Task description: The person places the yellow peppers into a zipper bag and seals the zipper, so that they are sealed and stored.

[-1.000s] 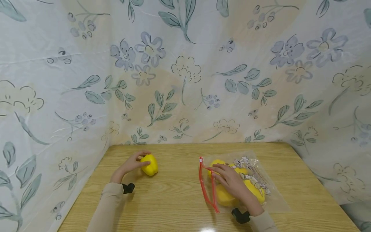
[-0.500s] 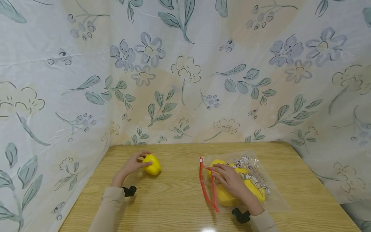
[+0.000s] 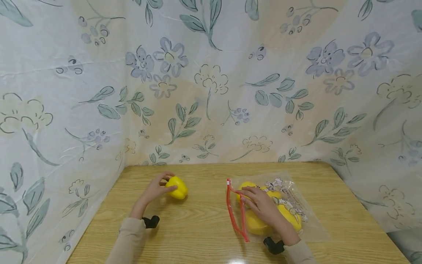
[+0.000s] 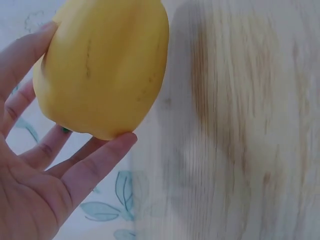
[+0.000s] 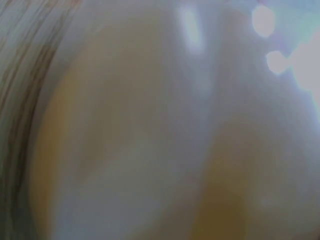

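Observation:
My left hand [image 3: 157,187] grips a yellow bell pepper [image 3: 178,187] over the left part of the table. In the left wrist view the thumb lies along one side of the bell pepper [image 4: 107,65], with fingertips [image 4: 127,141] at its lower end. To the right, a clear zip bag [image 3: 310,220] with a red zip edge [image 3: 232,212] lies flat, several yellow peppers [image 3: 258,223] inside it. Across the top of this bag rests my right hand [image 3: 262,205], its fingers extended towards the zip edge. The right wrist view is filled by blurred plastic and yellow shapes.
The wooden table [image 3: 201,216] runs back to a floral curtain [image 3: 211,110], which also hangs along the left and right sides. Black wrist mounts [image 3: 151,222] stick out at both wrists.
My left hand has moved a little to the right with the pepper, which has tilted. The right hand and the bag have stayed in place.

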`<state>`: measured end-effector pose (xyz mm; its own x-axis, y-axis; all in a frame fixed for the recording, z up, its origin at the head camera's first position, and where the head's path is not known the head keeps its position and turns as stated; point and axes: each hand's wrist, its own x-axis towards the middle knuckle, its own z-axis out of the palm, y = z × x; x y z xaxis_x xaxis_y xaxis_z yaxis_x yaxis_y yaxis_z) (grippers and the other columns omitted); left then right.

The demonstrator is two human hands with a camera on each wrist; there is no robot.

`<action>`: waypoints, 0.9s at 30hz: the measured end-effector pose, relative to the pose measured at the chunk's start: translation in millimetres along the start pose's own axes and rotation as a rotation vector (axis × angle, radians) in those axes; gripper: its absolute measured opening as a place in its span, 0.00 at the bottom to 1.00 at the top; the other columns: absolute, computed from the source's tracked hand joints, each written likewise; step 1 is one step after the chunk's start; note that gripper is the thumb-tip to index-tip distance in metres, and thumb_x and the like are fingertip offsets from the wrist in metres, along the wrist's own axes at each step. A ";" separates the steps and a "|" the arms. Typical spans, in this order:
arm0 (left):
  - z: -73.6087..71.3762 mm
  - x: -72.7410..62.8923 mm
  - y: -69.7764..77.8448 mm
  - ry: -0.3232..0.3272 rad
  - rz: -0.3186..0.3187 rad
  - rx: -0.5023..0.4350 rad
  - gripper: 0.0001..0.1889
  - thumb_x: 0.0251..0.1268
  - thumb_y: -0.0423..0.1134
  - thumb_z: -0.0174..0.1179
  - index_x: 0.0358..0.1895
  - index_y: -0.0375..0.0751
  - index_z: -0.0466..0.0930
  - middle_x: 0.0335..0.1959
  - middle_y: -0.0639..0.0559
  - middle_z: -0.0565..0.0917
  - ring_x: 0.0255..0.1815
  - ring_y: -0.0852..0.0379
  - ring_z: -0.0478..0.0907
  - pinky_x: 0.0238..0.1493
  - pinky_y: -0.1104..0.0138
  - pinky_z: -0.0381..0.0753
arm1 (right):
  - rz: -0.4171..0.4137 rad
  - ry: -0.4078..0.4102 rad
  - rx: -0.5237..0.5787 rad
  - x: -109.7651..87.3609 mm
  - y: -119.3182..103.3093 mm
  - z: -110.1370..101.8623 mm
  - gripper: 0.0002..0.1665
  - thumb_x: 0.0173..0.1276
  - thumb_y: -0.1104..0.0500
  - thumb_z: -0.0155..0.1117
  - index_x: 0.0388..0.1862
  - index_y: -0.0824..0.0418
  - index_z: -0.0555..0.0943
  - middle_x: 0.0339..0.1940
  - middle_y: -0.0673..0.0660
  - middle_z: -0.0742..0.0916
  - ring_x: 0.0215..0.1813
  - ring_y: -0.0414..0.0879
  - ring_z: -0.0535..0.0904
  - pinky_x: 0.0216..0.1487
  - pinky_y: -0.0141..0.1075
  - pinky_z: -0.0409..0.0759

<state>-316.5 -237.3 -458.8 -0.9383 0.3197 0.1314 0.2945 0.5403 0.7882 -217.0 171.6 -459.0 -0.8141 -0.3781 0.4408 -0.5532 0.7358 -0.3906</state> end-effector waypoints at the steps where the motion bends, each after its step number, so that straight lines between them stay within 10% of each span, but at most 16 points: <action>1: 1.8 -0.3 0.2 0.004 0.005 -0.001 0.27 0.52 0.49 0.68 0.55 0.45 0.72 0.47 0.43 0.78 0.50 0.47 0.73 0.55 0.51 0.74 | 0.002 -0.001 0.000 0.1 0.1 0.2 0.18 0.68 0.49 0.55 0.55 0.47 0.79 0.53 0.54 0.81 0.55 0.52 0.76 0.53 0.51 0.75; 27: 55.7 -9.7 41.7 0.116 -0.032 -0.125 0.25 0.49 0.42 0.70 0.53 0.46 0.74 0.48 0.46 0.77 0.49 0.48 0.74 0.55 0.50 0.74 | 0.031 -0.001 0.013 -0.2 -0.8 3.2 0.17 0.69 0.49 0.54 0.55 0.47 0.79 0.55 0.54 0.81 0.57 0.53 0.75 0.55 0.53 0.73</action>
<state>-285.1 -174.6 -460.7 -0.9637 0.2080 0.1675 0.2458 0.4457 0.8608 -216.9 169.3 -461.3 -0.8312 -0.3557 0.4274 -0.5298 0.7398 -0.4146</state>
